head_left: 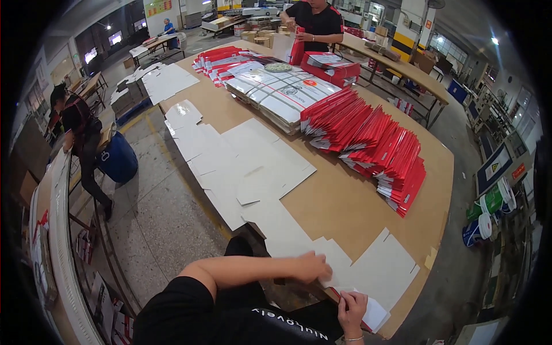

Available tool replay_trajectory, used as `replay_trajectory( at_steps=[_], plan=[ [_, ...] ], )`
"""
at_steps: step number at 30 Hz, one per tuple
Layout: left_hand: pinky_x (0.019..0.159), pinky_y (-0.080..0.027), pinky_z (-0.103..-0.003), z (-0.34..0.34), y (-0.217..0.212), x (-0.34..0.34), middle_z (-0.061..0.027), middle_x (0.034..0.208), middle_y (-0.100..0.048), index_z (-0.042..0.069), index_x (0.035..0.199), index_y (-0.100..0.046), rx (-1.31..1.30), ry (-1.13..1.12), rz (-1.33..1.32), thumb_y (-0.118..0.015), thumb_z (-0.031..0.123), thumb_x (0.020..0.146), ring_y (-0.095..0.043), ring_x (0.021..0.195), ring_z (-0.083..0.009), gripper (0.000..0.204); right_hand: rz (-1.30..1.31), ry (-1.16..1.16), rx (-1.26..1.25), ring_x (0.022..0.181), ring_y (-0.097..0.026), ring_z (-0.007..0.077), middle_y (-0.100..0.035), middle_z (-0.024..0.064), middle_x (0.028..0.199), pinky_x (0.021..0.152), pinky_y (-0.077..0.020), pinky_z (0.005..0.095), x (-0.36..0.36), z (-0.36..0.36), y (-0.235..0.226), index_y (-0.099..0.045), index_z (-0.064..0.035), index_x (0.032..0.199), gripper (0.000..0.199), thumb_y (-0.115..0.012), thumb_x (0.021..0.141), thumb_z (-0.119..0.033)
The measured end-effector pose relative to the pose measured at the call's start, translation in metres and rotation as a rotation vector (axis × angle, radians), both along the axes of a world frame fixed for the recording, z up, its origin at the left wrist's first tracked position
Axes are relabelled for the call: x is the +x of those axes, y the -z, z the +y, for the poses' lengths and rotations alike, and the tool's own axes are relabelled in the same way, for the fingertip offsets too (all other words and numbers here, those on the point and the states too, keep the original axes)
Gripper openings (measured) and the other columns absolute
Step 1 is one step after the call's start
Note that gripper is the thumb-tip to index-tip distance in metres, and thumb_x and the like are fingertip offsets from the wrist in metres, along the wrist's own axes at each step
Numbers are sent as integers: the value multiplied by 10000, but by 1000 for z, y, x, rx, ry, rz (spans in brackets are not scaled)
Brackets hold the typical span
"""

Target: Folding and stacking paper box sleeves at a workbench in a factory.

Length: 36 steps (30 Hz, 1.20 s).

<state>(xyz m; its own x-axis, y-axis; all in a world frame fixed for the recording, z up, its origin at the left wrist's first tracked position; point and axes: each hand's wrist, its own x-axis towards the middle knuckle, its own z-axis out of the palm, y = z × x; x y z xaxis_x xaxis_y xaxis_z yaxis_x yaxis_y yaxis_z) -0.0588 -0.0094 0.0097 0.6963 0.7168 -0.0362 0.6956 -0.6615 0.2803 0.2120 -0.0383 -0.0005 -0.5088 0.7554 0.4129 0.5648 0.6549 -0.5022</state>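
Note:
My right hand (352, 310) is closed on a flat carton (375, 315) with a white face and a red edge, at the near edge of the table. Reaching across my body, my left hand (313, 267) has its fingers curled in and slightly blurred. It is just above the carton, over white die-cut cardboard sheets (388, 261); what it grips, if anything, is hidden. More of these sheets (253, 155) overlap along the table's left side. Beyond them, a long row of red-and-white folded cartons (368, 135) leans over in a fan.
A strapped stack of white printed sheets (282, 89) sits mid-table (322, 201), a roll of tape (278, 67) on top. Across the table, a person (316, 26) handles a red carton. Another person (80, 138) bends by a blue drum (118, 158). Buckets (478, 230) stand right.

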Motion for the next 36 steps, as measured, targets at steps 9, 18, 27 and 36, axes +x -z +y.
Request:
replay_trajectory(
  at_steps=[9,18,27,36],
  plan=[
    [806,-478,-662,-41,16,50,-270,1348,-452,374,1494,-397,101,-405,-5,-794,447,693,-497,1200,-496,898,-68,1,36,897,-577,316,-638,95,958,824,-455,416,-5,-3,0,-688,-53,974,216,-690,759,-25],
    [835,-411,-777,-72,41,97,-301,1376,-443,453,1438,-451,395,-373,59,-525,413,892,-484,1154,-599,552,1136,472,-1514,823,-607,246,-634,85,941,665,-503,347,5,-74,30,-614,-26,1226,423,-711,921,-302],
    [976,-469,-432,-56,9,90,-216,1304,-477,-43,1423,-393,88,-111,-233,-878,417,634,-512,1224,-380,1033,507,634,-153,853,-675,356,-650,147,871,802,-576,418,8,-47,25,-609,86,1190,309,-544,933,-71],
    [983,-455,-457,-53,-31,-2,-209,1275,-524,34,1264,-551,-276,-306,98,-818,438,702,-532,1194,-350,742,-626,54,-171,998,-524,373,-536,194,1062,866,-456,475,-46,9,-47,-592,-69,1303,489,-654,819,-63]
  ],
)
